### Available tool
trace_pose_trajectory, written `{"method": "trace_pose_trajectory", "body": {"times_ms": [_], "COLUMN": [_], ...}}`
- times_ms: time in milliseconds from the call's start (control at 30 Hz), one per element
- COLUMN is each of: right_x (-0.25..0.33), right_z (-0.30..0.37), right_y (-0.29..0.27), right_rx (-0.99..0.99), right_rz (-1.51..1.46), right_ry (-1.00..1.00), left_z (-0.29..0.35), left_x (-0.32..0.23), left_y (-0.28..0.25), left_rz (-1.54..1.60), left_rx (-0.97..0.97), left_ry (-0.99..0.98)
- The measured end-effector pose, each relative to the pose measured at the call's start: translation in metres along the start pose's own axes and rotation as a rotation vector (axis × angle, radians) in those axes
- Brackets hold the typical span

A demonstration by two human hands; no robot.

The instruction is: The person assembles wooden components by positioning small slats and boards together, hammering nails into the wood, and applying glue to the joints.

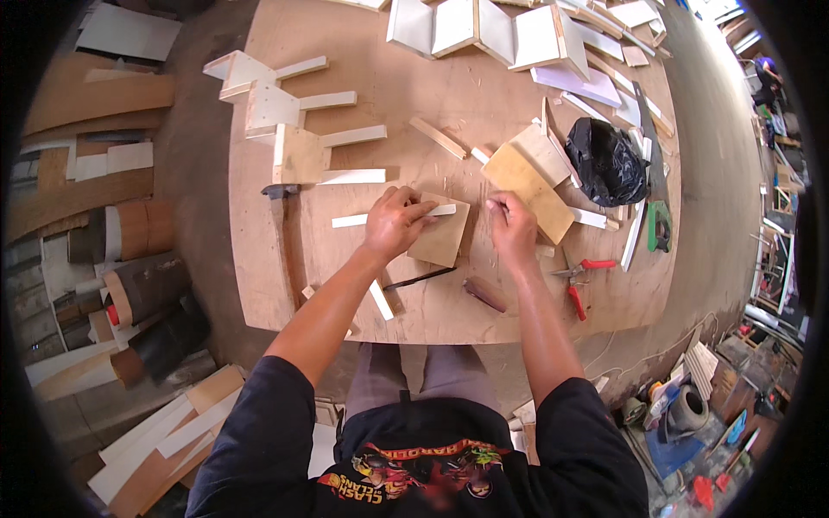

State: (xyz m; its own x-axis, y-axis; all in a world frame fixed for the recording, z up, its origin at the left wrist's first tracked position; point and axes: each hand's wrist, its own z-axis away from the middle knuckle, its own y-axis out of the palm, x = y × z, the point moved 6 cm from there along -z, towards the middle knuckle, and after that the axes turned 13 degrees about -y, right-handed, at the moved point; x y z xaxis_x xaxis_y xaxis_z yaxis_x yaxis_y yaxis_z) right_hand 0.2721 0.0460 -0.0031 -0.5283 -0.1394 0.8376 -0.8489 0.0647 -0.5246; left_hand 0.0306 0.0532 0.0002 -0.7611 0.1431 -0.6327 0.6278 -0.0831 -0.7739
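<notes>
My left hand [393, 226] is closed over a white wooden strip [349, 221], pressing it onto a small square wooden board [439, 246]. The strip's far end shows past my fingers on the board's upper part. To the right, my right hand [515, 226] is raised with its fingers pinched together; whatever they hold is too small to make out. Beside it lies a yellowish board [531, 194] resting across other wood pieces. A thin black stick-like tool [420, 277] and a brown, rounded piece [485, 294] sit near the table's front.
A hammer [281, 207] lies at left, below joined white boards with strips [294, 108]. Red-handled cutters [580, 281], a green-handled saw [658, 226] and a black plastic bag [607, 164] lie at right. A zigzag of white boards [492, 33] stands at the far edge.
</notes>
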Motion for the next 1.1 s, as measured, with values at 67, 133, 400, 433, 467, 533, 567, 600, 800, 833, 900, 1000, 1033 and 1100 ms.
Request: {"method": "trace_pose_trajectory", "body": {"times_ms": [67,133,400,433,467,533,567,600,800,833,900,1000,1033,1100], "right_x": [0.007,0.0,0.015,0.014,0.013,0.013,0.014,0.015,0.022,0.021,0.019,0.019,0.019,0.019], "right_z": [-0.012,-0.009,0.022,0.023,0.024,0.026,0.026,0.026,0.025,0.025,0.026,0.024,0.024,0.024], "right_y": [0.004,0.014,0.049,0.051,0.052,0.053,0.054,0.054,0.054,0.055,0.055,0.055,0.056,0.056], "right_rx": [-0.12,-0.155,-0.311,-0.307,-0.307,-0.309,-0.301,-0.294,-0.321,-0.322,-0.327,-0.326,-0.325,-0.335], "right_rz": [-0.039,-0.081,-0.136,-0.132,-0.134,-0.128,-0.109,-0.089,0.007,0.007,0.058,0.092,0.09,0.109], "right_ry": [-0.045,-0.031,-0.025,-0.023,-0.034,-0.037,-0.055,-0.072,-0.131,-0.129,-0.157,-0.183,-0.184,-0.187], "left_z": [-0.003,-0.01,-0.013,-0.012,-0.013,-0.014,-0.014,-0.015,-0.012,-0.012,-0.012,-0.015,-0.015,-0.015], "left_x": [0.004,-0.002,-0.025,-0.025,-0.022,-0.018,-0.015,-0.015,-0.022,-0.023,-0.024,-0.024,-0.023,-0.022], "left_y": [-0.002,-0.002,-0.002,0.005,0.01,0.02,0.023,0.022,0.017,0.016,0.018,0.019,0.019,0.021], "left_rz": [0.025,-0.025,-0.023,0.036,0.04,0.085,0.09,0.116,0.087,0.07,0.079,0.094,0.1,0.105], "left_rx": [0.003,0.002,-0.105,-0.068,-0.068,-0.036,-0.033,-0.042,-0.105,-0.119,-0.119,-0.126,-0.131,-0.114], "left_ry": [0.006,0.037,0.211,0.254,0.25,0.26,0.258,0.246,0.233,0.227,0.225,0.226,0.231,0.218]}}
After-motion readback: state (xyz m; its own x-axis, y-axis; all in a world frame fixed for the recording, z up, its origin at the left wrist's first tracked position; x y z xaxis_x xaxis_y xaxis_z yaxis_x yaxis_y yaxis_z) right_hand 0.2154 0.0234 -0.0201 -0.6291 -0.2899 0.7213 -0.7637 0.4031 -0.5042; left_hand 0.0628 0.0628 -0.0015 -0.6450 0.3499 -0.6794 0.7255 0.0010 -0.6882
